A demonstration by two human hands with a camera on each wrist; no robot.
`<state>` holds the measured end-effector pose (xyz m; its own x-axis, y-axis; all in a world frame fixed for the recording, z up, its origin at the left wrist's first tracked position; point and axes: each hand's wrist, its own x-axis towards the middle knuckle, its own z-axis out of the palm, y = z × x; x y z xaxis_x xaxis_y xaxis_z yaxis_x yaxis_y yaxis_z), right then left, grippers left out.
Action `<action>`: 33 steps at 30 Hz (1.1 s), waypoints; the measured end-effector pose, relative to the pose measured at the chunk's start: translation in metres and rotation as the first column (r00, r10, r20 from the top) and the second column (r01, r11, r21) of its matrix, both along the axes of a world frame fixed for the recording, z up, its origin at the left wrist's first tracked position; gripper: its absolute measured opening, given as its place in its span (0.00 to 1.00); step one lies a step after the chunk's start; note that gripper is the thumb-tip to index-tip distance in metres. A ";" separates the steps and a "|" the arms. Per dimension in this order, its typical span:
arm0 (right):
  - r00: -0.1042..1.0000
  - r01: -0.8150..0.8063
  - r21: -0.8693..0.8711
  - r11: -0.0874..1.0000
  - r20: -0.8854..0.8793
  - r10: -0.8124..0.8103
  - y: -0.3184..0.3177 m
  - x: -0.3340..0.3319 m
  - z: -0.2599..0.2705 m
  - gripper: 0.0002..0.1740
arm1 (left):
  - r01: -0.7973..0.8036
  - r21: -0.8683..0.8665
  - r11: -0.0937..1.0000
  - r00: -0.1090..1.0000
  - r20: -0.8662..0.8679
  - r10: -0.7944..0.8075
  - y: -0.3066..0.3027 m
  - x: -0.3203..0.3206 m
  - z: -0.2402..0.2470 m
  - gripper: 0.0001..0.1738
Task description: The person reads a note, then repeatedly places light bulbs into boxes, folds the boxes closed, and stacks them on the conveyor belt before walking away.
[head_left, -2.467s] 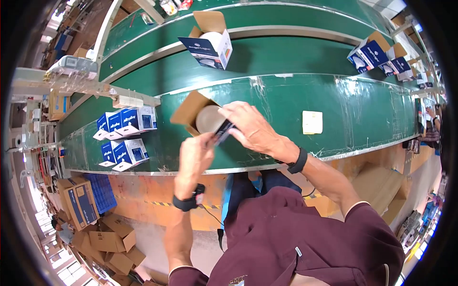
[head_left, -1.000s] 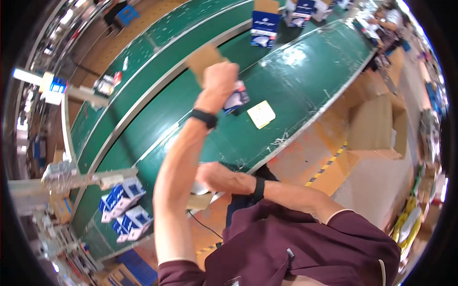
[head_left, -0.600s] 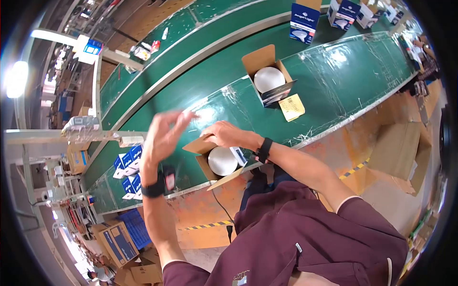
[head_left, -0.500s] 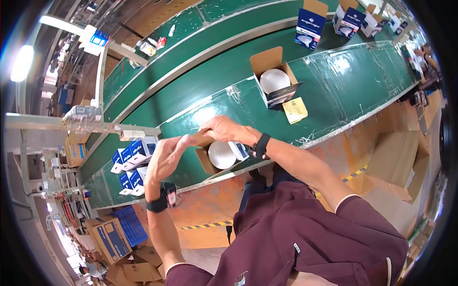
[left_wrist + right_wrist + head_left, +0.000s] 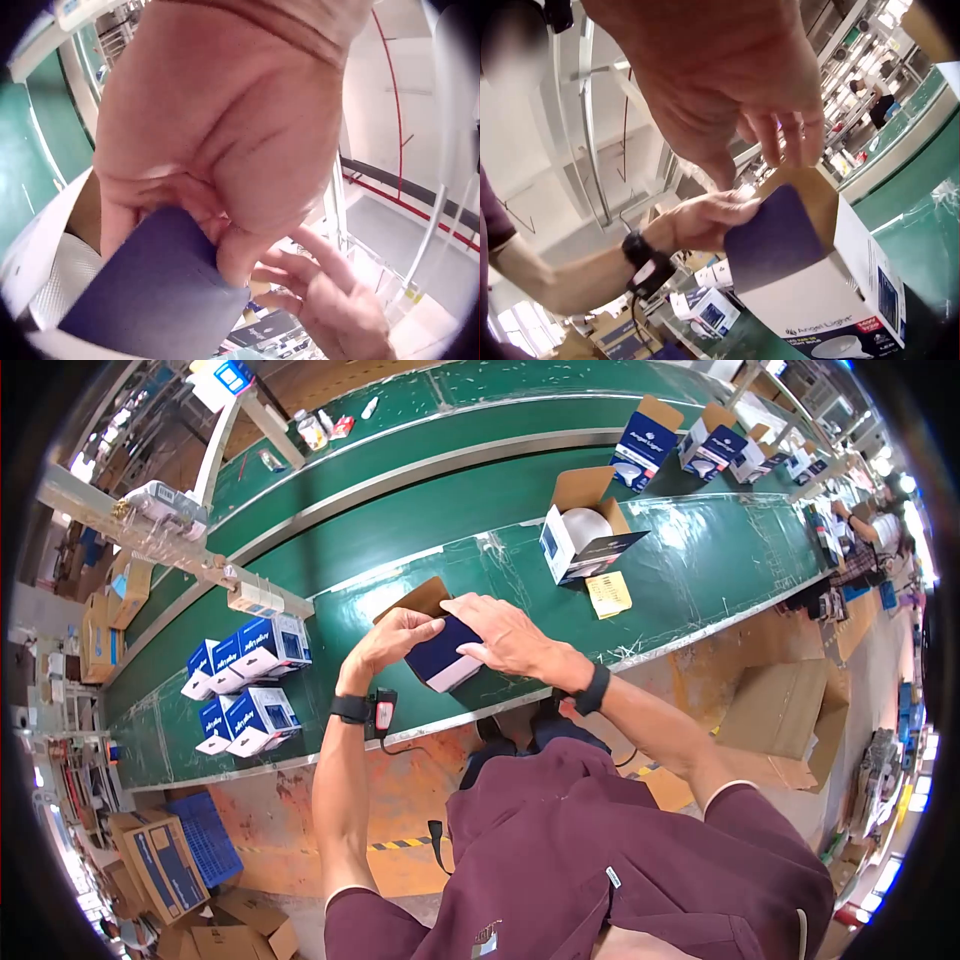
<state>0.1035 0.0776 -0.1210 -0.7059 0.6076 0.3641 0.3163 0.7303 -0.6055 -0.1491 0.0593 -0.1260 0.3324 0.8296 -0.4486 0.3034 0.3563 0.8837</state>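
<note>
A light bulb box (image 5: 440, 660) stands on the green bench in front of me, its blue top flap (image 5: 776, 229) angled over the opening and its brown inner flap (image 5: 425, 598) raised behind. My left hand (image 5: 392, 640) pinches the blue flap, thumb on its outer face, fingers behind, as the left wrist view (image 5: 217, 127) shows closely. My right hand (image 5: 510, 640) reaches over the box from the right, fingers extended and thumb apart, with fingertips right at the brown flap in the right wrist view. The flap hides most of the contents; some white textured material (image 5: 71, 277) shows at one side.
To the right an open box (image 5: 580, 540) holds a white round bulb, with a yellow paper (image 5: 608, 595) beside it. Several open boxes (image 5: 645, 445) line the far right belt. Several shut boxes (image 5: 250, 650) stand at left, near a metal post (image 5: 180, 545). Cartons (image 5: 165, 860) lie below.
The earlier box was set down farther right on the bench. Another box with a white bulb came before me; its blue flap now covers the bulb, and my left hand has taken hold of it.
</note>
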 end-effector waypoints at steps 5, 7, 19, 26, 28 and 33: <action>0.998 0.003 -0.099 0.995 0.060 0.002 -0.002 -0.010 -0.010 0.32 | 0.067 -0.270 0.960 0.961 0.278 0.011 0.007 -0.010 -0.014 0.23; 0.999 0.009 -0.073 0.997 0.054 -0.005 -0.002 -0.013 -0.015 0.26 | 0.110 -0.279 0.954 0.933 0.360 -0.003 0.008 -0.009 -0.018 0.22; 0.990 0.119 -0.061 0.991 0.077 -0.114 -0.008 -0.022 -0.021 0.26 | 0.418 -0.264 0.869 0.893 0.294 -0.340 0.044 -0.016 -0.051 0.09; 0.999 0.033 0.014 0.999 0.022 -0.034 -0.024 -0.006 -0.028 0.54 | 0.527 0.006 0.850 0.823 -0.252 -0.509 0.028 0.003 -0.054 0.18; 0.999 0.048 0.094 0.994 -0.005 -0.048 -0.029 -0.004 -0.037 0.54 | 0.522 -0.040 0.852 0.826 -0.227 -0.516 0.025 0.005 -0.075 0.14; 0.989 0.146 0.228 0.962 -0.026 -0.144 -0.038 -0.001 -0.056 0.55 | 0.347 -0.298 0.889 0.933 0.012 -0.360 0.020 0.007 -0.029 0.17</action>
<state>0.1027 0.0391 -0.1774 -0.6123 0.6031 0.5112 0.4249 0.7963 -0.4306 -0.1425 0.0797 -0.1548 0.5544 0.4912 -0.6718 0.4926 0.4569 0.7406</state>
